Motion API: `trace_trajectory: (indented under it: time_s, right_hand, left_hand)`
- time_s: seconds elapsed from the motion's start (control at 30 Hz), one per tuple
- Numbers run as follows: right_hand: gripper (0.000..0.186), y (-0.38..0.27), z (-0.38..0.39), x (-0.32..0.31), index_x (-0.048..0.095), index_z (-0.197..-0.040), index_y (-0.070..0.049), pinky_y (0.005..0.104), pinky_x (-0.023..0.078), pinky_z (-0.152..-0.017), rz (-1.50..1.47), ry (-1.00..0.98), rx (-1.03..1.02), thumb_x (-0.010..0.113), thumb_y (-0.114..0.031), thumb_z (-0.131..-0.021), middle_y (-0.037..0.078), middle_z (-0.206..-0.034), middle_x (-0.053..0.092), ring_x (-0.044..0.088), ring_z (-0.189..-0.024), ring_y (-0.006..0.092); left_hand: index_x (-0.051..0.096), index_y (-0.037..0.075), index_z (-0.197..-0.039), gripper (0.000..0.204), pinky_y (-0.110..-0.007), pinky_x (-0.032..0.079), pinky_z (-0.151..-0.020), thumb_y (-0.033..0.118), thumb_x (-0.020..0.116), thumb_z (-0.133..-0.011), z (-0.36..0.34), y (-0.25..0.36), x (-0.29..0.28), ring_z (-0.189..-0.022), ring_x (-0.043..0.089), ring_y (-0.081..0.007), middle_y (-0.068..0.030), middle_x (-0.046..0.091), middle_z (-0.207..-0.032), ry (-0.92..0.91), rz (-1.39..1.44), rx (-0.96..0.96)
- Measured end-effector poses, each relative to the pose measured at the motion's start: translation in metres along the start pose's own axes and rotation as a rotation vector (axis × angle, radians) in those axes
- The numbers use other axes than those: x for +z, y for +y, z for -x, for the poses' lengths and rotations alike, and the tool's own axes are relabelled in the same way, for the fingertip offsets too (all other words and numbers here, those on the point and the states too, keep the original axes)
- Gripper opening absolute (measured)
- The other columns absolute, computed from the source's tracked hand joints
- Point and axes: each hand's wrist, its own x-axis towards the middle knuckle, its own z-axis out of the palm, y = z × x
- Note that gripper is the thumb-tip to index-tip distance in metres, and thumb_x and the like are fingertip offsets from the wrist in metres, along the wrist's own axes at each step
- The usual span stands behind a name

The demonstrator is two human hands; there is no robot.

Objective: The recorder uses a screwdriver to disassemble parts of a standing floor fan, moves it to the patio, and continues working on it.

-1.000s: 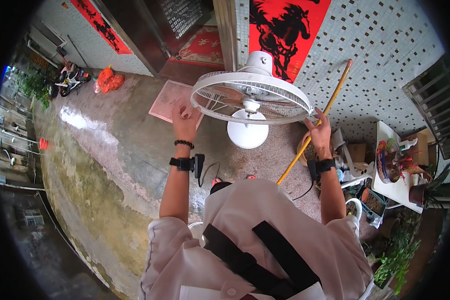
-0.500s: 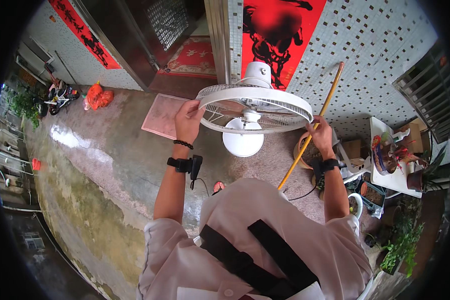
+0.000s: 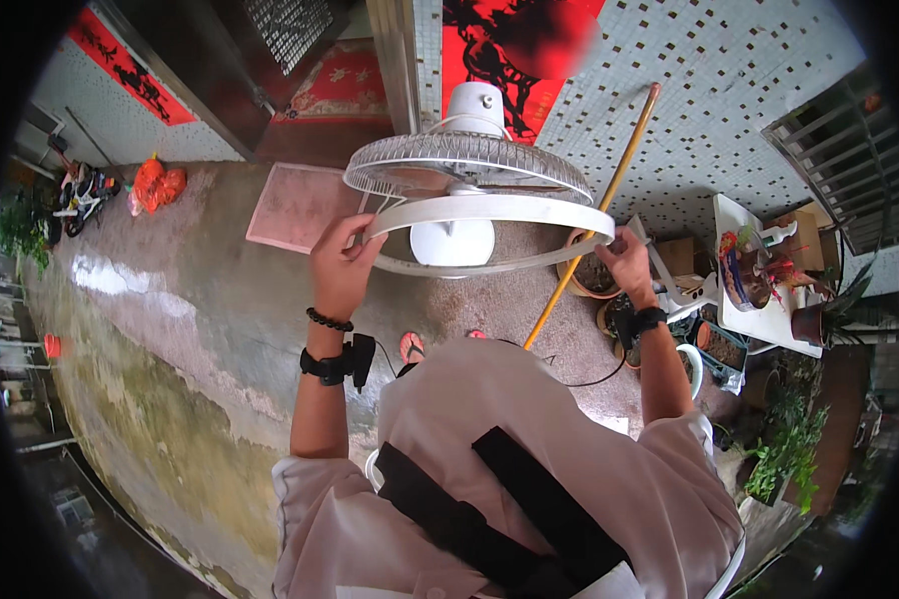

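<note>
Hands, two, bare, held apart: left hand (image 3: 342,258) pinched on the left end of a white ring (image 3: 489,208), thumb and fingers about its edge; right hand (image 3: 629,268) with fingers at the ring's right end.

Ring, one, plain band, raised between the hands in front of the wearer's chest, nearer to the wearer than the fan, and apart from the fan's cage at the left.

Fan (image 3: 477,108), one, white, upright beyond the ring; wire cage (image 3: 400,165) facing the wearer; round base (image 3: 452,243) on the ground, seen through the ring.

Worn items: black bead bracelet (image 3: 330,319), left wrist; black straps, one per wrist, that on the left (image 3: 325,366) bearing a small black device; pale shirt (image 3: 469,399), crossed by black webbing.

Pole (image 3: 619,170), one, yellow-brown, slanting behind the right hand, upper end near the tiled wall (image 3: 689,110).

Mat (image 3: 305,205), pink, flat on the ground, left of the fan.

Bags (image 3: 158,186), red-orange, far left, by the wall.

Worktop (image 3: 764,321), white, far right, carrying potted plants.

Hanging (image 3: 539,100), red with black figures, on the wall behind the fan.
</note>
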Motion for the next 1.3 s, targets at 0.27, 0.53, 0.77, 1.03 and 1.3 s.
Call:
trace_trajectory:
  time_s: [0.27, 0.53, 0.77, 1.03, 1.3]
  right_hand:
    - [0.044, 0.032, 0.028, 0.083, 0.06, -0.114, -0.001, 0.0257, 0.049, -0.065, 0.009, -0.369, -0.112, 0.077, -0.014, -0.075, 0.004, -0.082, 0.067, 0.06, -0.07, 0.0111]
    - [0.042, 0.057, 0.046, 0.176, 0.061, -0.113, 0.001, 0.0259, 0.044, -0.045, 0.085, -0.941, 0.046, 0.075, -0.013, -0.075, 0.007, -0.078, 0.064, 0.056, -0.054, 0.0118]
    - [0.04, 0.065, 0.057, 0.217, 0.061, -0.11, 0.005, 0.0273, 0.042, -0.045, 0.112, -1.199, 0.151, 0.073, -0.004, -0.073, 0.006, -0.069, 0.06, 0.055, -0.052, 0.0115]
    - [0.036, 0.027, 0.061, 0.232, 0.064, -0.103, -0.001, 0.026, 0.044, -0.052, 0.276, -1.263, 0.12, 0.067, 0.003, -0.068, 0.003, -0.075, 0.061, 0.055, -0.059, 0.0121]
    - [0.026, -0.01, 0.093, 0.245, 0.067, -0.093, 0.001, 0.0258, 0.046, -0.07, 0.348, -1.319, -0.211, 0.063, 0.001, -0.067, 0.002, -0.076, 0.061, 0.057, -0.07, 0.0152]
  left_hand:
    - [0.067, 0.008, -0.099, 0.022, -0.03, 0.055, -0.064, 0.005, 0.073, -0.078, 0.102, -0.028, -0.053, -0.083, 0.065, -0.0206, -0.0062, 0.066, -0.094, 0.174, -0.33, -0.225]
    - [0.066, 0.017, -0.091, 0.025, -0.041, 0.053, -0.067, 0.017, 0.077, -0.069, 0.269, -0.033, -0.084, -0.085, 0.064, -0.0273, -0.0017, 0.064, -0.093, 0.298, -0.883, -0.694]
    - [0.063, 0.015, -0.099, 0.028, -0.044, 0.051, -0.079, 0.024, 0.072, -0.074, 0.47, -0.086, -0.076, -0.096, 0.062, -0.0304, -0.0078, 0.062, -0.103, 0.468, -0.832, -1.312]
    - [0.058, 0.012, -0.102, 0.037, -0.043, 0.051, -0.084, 0.025, 0.074, -0.071, 0.646, -0.106, -0.067, -0.1, 0.062, -0.029, -0.0097, 0.064, -0.105, 0.823, -0.625, -1.751]
    - [0.061, 0.014, -0.107, 0.041, -0.045, 0.052, -0.084, 0.025, 0.075, -0.07, 0.713, -0.115, -0.049, -0.101, 0.062, -0.0315, -0.0108, 0.061, -0.11, 0.869, -0.579, -1.84]
